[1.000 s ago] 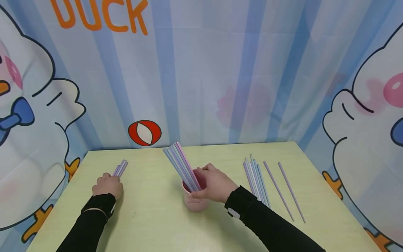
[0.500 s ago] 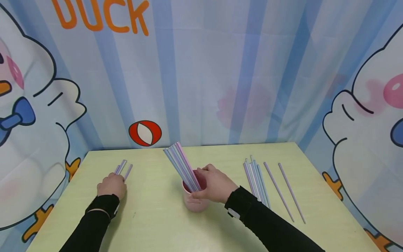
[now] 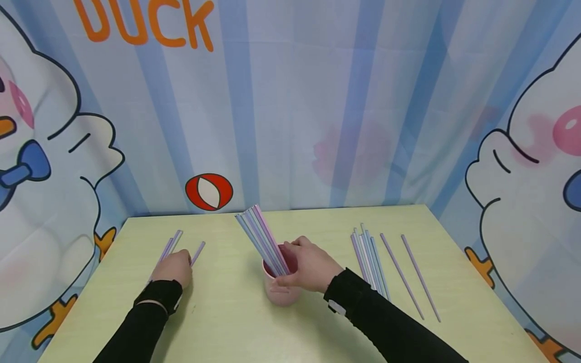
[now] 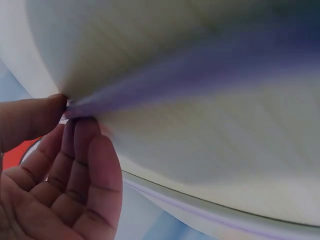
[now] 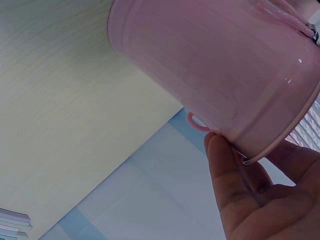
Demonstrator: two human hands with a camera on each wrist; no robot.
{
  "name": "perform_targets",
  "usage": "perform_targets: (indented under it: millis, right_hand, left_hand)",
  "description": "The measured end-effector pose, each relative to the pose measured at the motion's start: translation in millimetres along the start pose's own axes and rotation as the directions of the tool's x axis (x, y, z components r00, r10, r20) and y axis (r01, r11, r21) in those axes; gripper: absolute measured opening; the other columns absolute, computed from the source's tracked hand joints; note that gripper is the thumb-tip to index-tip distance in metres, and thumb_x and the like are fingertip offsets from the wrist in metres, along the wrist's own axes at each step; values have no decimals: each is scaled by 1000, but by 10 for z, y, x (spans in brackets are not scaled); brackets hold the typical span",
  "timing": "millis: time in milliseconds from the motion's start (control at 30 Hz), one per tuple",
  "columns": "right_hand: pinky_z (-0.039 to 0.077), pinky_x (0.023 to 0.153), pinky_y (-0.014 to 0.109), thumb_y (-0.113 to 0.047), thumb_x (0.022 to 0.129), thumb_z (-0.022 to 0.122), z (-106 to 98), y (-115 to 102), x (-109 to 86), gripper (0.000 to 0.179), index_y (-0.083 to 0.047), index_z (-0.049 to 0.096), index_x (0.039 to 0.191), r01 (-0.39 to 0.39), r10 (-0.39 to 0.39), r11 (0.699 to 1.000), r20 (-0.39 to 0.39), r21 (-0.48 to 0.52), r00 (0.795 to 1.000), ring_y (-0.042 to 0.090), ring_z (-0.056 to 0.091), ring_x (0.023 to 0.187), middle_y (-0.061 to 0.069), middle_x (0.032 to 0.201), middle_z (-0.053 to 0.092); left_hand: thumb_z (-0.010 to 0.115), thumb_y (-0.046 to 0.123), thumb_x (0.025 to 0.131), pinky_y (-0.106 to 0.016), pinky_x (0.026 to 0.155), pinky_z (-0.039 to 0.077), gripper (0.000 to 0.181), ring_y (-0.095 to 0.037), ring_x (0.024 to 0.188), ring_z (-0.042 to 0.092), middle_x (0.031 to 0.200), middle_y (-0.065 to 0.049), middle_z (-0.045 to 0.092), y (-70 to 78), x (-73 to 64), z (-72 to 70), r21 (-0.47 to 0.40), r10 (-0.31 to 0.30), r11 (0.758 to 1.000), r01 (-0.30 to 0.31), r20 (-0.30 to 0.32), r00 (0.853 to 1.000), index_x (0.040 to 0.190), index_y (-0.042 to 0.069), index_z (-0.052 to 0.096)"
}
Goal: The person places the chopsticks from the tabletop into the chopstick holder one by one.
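My left hand [image 3: 173, 267] pinches a purple straw [image 3: 197, 253] low over the left of the table. In the left wrist view that straw [image 4: 165, 82] is blurred, its end between the thumb and fingertips. Just left of the hand lie a few more pale purple straws [image 3: 174, 242], partly hidden by it. My right hand [image 3: 310, 264] grips the rim of a small pink bucket [image 3: 282, 295]. A bundle of pink, purple and blue straws [image 3: 262, 239] leans to the left inside it. In the right wrist view the bucket [image 5: 215, 65] shows its smooth side and a small loop.
To the right lies a row of several straws [image 3: 368, 257], partly behind the right forearm. Two single purple straws [image 3: 401, 275] lie apart beyond them. The pale yellow table [image 3: 222, 322] ends at a blue striped curtain [image 3: 290, 126] with cartoon ducks.
My left hand has moved right, taking one purple straw away from the others on the left. The right hand and the bucket have stayed still.
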State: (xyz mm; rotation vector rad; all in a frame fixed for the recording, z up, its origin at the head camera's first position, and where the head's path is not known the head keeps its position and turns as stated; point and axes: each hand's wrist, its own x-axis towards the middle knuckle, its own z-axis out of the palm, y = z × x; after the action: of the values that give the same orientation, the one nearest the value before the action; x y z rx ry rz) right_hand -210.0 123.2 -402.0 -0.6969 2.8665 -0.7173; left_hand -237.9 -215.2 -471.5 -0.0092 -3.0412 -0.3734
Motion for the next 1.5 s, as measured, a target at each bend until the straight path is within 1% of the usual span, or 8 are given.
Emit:
perform_targets:
  millis: [200, 400, 567, 800, 933, 1100, 1200, 1500]
  right_hand:
    - [52, 93, 38, -53, 72, 80, -5, -2, -6, 83, -11, 56, 139, 4, -4, 1000, -2, -5, 1000, 21, 56, 100, 7, 119, 54]
    - [53, 93, 38, -52, 72, 80, -2, -7, -4, 81, -12, 56, 139, 10, -10, 1000, -3, -7, 1000, 20, 56, 100, 7, 119, 54]
    - [53, 92, 37, -51, 72, 80, 1, -8, 1, 81, -12, 56, 139, 13, -13, 1000, -1, -2, 1000, 20, 56, 100, 6, 117, 54]
    - [53, 92, 38, -51, 73, 80, -21, -16, -9, 80, -11, 57, 139, 17, -17, 1000, -3, 5, 1000, 20, 56, 100, 7, 118, 54]
    - [53, 93, 38, -50, 73, 80, -31, -21, -12, 80, -11, 57, 139, 20, -20, 1000, -4, 6, 1000, 20, 56, 99, 7, 118, 54]
    - [53, 93, 38, -50, 73, 80, -28, -22, -17, 80, -11, 56, 139, 11, -11, 1000, -2, 10, 1000, 21, 56, 100, 7, 119, 54]
    - [53, 92, 38, -50, 73, 80, -22, -17, -17, 79, -12, 57, 138, 6, -6, 1000, -1, 13, 1000, 21, 56, 99, 7, 119, 54]
    - [54, 91, 37, -52, 72, 80, 1, 5, -2, 80, -12, 57, 138, 4, -4, 1000, -3, 11, 1000, 20, 56, 98, 6, 118, 53]
  left_hand:
    - [58, -4, 91, -52, 67, 54, 14, -32, 70, 62, 82, -20, 65, 71, -6, 38, -25, -12, 1000, 12, 22, 1000, 104, -9, 59]
    - [61, -1, 87, -54, 80, 53, 29, -40, 88, 63, 97, -26, 66, 92, 26, 42, -36, -11, 999, 14, 64, 998, 114, -12, 60]
    - [62, 1, 89, -56, 87, 51, 34, -43, 100, 61, 108, -31, 64, 107, 64, -24, -65, 20, 998, -17, 48, 999, 119, -14, 60]
    - [60, 3, 90, -47, 68, 52, 33, -31, 75, 59, 89, -21, 66, 195, 103, -271, -191, -3, 982, -3, -31, 1000, 118, -13, 56]
    - [56, 9, 94, -42, 62, 54, 34, -29, 72, 56, 89, -19, 60, 281, 93, -427, -273, -75, 960, 64, -28, 997, 121, -10, 49]
    - [51, 13, 98, -44, 69, 56, 34, -32, 78, 55, 97, -21, 54, 417, 65, -587, -361, -143, 925, 115, -51, 988, 124, -7, 43]
    - [47, 16, 100, -43, 70, 57, 34, -32, 79, 57, 98, -21, 55, 479, 36, -656, -413, -137, 907, 83, -104, 985, 124, -6, 42]
    - [44, 24, 102, -48, 77, 60, 38, -28, 77, 71, 105, -20, 59, 726, -38, -842, -579, -116, 815, -18, -193, 974, 128, -3, 40]
